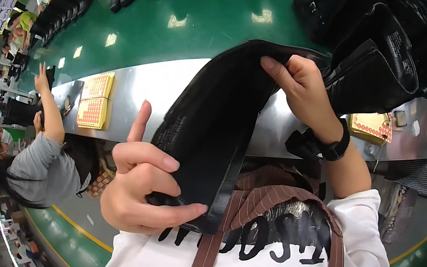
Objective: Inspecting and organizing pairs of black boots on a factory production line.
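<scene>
A tall black boot (pixel 210 116) is held up before my chest, its wide shaft opening turned toward me so the dark lining shows. My left hand (pixel 140 189) grips the near end of the rim, thumb on one side and bent fingers on the other, with the index finger pointing up. At the far end of the opening, my right hand (pixel 304 86) pinches the edge, its thumb laid over the rim. The boot's foot is hidden from sight. A black band (pixel 337 145) circles my right wrist.
Behind the boot runs a metal-topped bench (pixel 148 89) beside a green surface (pixel 210 15). Yellow printed sheets (pixel 96 101) lie at left, more (pixel 371 126) at right. Black boots (pixel 376 75) crowd the far right; others line the back. A person in grey (pixel 48 169) works at left.
</scene>
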Action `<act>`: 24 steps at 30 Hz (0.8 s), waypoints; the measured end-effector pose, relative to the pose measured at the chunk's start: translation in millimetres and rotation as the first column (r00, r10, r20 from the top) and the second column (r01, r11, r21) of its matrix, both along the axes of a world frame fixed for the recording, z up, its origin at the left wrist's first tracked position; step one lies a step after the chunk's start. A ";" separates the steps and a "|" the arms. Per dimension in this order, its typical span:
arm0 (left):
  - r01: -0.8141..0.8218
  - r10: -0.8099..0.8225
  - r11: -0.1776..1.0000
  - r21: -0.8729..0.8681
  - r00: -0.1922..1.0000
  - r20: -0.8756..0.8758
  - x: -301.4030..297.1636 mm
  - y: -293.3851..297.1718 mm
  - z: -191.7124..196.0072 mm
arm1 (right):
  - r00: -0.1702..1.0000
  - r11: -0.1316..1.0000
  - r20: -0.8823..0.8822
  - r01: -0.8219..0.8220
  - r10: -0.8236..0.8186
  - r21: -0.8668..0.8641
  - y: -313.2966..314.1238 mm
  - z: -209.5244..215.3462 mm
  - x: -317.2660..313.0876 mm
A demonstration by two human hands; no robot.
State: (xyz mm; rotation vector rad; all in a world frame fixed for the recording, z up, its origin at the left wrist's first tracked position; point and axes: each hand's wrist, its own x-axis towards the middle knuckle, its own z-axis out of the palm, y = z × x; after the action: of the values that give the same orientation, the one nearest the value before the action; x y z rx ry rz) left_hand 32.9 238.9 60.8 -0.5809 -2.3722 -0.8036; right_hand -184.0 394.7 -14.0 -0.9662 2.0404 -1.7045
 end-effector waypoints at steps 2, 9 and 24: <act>0.030 -0.030 0.999 -0.010 0.999 0.038 5.8 -5.3 -3.2 | 0.995 0.996 -0.100 -0.035 0.027 -0.079 -4.2 -5.6 -1.8; -0.137 0.138 0.988 -0.067 0.990 0.023 -3.5 -6.8 15.5 | 0.992 0.998 -0.118 0.038 -0.045 -0.059 -7.3 -0.3 4.7; -0.424 0.397 0.678 0.600 0.899 0.185 -65.4 -11.1 -120.7 | 0.986 0.918 -0.059 -0.124 0.158 0.376 20.2 -86.9 12.4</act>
State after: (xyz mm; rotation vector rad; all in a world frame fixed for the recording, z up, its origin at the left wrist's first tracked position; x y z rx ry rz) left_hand -32.5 227.8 -59.9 0.2539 -1.9545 -1.3035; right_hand -171.6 415.0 -100.8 -1.0420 2.1818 -1.1619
